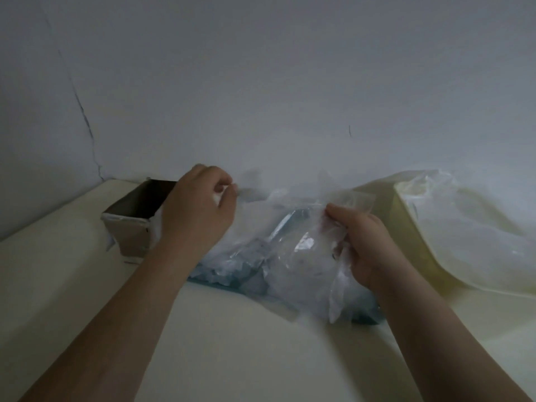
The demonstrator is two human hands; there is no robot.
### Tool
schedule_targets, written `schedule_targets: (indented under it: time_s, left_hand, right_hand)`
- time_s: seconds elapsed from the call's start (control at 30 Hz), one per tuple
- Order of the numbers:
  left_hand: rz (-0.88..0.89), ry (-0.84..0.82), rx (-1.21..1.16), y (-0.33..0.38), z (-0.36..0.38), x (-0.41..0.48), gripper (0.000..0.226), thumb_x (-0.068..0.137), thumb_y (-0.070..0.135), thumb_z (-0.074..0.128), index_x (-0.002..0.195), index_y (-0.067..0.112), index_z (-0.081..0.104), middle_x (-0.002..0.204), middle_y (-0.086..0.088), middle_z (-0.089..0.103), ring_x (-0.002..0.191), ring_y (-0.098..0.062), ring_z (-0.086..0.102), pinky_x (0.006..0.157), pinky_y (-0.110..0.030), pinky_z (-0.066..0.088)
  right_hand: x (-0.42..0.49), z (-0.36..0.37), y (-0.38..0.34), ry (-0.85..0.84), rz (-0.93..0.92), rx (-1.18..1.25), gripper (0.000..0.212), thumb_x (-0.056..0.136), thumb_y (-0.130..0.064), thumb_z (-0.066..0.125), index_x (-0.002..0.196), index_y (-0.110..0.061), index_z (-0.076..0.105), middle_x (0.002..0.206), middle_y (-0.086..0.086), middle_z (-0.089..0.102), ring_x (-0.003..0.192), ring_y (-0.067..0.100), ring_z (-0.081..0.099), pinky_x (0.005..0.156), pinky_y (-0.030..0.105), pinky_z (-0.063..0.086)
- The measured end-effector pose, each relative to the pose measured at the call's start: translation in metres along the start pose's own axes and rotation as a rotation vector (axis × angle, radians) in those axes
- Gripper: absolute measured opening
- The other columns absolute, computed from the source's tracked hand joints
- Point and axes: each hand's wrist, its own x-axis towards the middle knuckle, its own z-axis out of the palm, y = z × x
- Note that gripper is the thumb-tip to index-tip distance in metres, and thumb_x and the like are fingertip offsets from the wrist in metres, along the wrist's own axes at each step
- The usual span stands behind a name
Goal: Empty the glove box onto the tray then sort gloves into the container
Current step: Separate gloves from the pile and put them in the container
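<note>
1. The left hand (200,210), centre-left of the frame, has finger and thumb pressed together on an edge of thin film; the right hand (362,248), right of centre, has its fingers curled round a clear glove (307,248); the blur hides whether both hold the same piece.
2. The step looks like parting one glove from the heap; it would go best as a slow pull apart, kept low over the tray, since film this light clings and may drag its neighbours along.
3. Under the hands the pile of gloves (229,265) lies on the blue tray (220,282); only the tray's near edge shows, in the lower middle; the pile covers the rest.
4. The glove box (130,224), just left of the left hand, stands open; its inside is dark, and I cannot tell whether anything remains in it.
5. The yellow container (406,236), at the right, holds crumpled clear film (478,227), probably sorted gloves.
</note>
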Motion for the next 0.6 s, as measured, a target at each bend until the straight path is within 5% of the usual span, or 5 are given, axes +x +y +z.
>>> schedule_targets:
  time_s: [0.13,0.23,0.43,0.53,0.6]
  left_hand:
    - [0.333,-0.424,-0.127,0.026,0.025,-0.017,0.070,0.079,0.018,0.075,0.143,0.035,0.054,0.161,0.003,0.037,0.147,-0.026,0.033,0.123,-0.040,0.030]
    - [0.421,-0.593,0.028,0.033,0.048,-0.037,0.088,0.081,0.029,0.077,0.156,0.046,0.034,0.173,0.012,-0.011,0.159,-0.016,-0.006,0.126,-0.032,0.007]
    - [0.459,-0.250,-0.263,0.027,0.042,-0.021,0.042,0.085,0.012,0.058,0.122,0.020,0.076,0.150,-0.003,0.058,0.144,-0.021,0.046,0.120,-0.033,0.034]
    - [0.127,-0.260,-0.511,0.040,0.018,-0.018,0.023,0.096,0.009,0.067,0.115,0.012,0.079,0.124,0.001,0.075,0.123,-0.010,0.065,0.109,-0.037,0.049]
    - [-0.161,-0.387,-0.869,0.049,-0.001,-0.012,0.019,0.097,0.006,0.067,0.111,-0.003,0.075,0.112,-0.011,0.078,0.111,-0.025,0.073,0.103,-0.044,0.056]
  right_hand:
    - [0.007,-0.004,0.004,0.034,-0.026,0.072,0.019,0.098,-0.021,0.065,0.083,-0.009,0.068,0.061,0.006,0.060,0.040,0.015,0.048,0.040,0.023,0.037]
    - [0.007,-0.006,0.002,-0.078,0.065,0.102,0.024,0.102,-0.025,0.060,0.082,-0.013,0.065,0.061,0.003,0.058,0.039,0.012,0.047,0.037,0.022,0.036]
    - [0.007,-0.007,0.003,-0.117,0.129,0.085,0.034,0.106,-0.032,0.056,0.080,-0.012,0.067,0.058,0.002,0.061,0.038,0.011,0.054,0.035,0.020,0.039]
    - [0.015,-0.010,0.009,-0.019,0.057,0.053,0.039,0.104,-0.041,0.058,0.079,-0.013,0.068,0.058,0.002,0.059,0.040,0.013,0.047,0.042,0.025,0.035]
    - [0.020,-0.011,0.011,0.041,0.009,0.078,0.039,0.102,-0.033,0.062,0.071,-0.012,0.072,0.063,0.005,0.064,0.045,0.015,0.046,0.051,0.030,0.034]
